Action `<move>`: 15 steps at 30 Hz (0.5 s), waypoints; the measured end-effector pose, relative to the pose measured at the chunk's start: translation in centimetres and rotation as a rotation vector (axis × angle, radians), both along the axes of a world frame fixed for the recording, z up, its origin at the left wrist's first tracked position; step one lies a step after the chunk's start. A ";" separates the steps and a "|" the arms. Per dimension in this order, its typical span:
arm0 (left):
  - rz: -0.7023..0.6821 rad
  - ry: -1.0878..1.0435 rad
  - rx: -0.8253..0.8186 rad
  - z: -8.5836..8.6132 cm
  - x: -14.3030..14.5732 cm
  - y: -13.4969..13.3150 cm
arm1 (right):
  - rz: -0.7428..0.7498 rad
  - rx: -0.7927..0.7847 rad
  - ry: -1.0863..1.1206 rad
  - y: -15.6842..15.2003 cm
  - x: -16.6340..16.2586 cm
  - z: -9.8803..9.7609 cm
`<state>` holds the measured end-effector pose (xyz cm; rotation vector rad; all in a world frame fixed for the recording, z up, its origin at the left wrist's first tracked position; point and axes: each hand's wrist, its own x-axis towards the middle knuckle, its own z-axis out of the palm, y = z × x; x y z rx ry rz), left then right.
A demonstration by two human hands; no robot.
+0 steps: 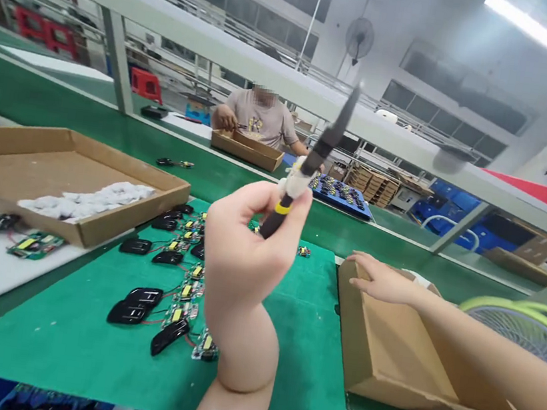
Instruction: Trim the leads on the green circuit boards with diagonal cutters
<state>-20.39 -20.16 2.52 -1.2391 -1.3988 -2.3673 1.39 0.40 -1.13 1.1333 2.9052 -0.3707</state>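
Observation:
My left hand [253, 243] is raised mid-view, its fingers wrapped round a slim black hand tool [329, 142] with a yellow band and a dark pointed end tilted up to the right. White material covers part of the grip by the fingertips; the tool's exact kind is unclear. On the right, my right hand [377, 278] reaches across an open cardboard box [411, 344] and grips its far left edge; some fingers are hidden. Below my left hand, a green mat [305, 350] bears several small circuit boards [178, 313] wired to glossy black casings [133, 307].
At left stands a shallow cardboard tray [23, 152] with white pieces [87, 201]. A board and casing lie beside it. Across the bench sits a person [264, 120] by a cardboard box [245, 147] and a blue tray [349, 205]. A green fan [530, 326] is at right.

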 end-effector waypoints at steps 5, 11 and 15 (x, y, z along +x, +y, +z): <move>0.054 0.059 0.058 0.1 1.3 0.1 | 0.030 0.017 -0.047 0.0 0.6 -0.7; -0.032 0.136 0.031 0.4 2.4 1.7 | 0.096 0.010 -0.094 3.9 -5.8 -4.5; -0.011 0.159 -0.019 0.2 2.0 4.0 | 0.119 0.019 -0.112 5.9 -10.3 -7.2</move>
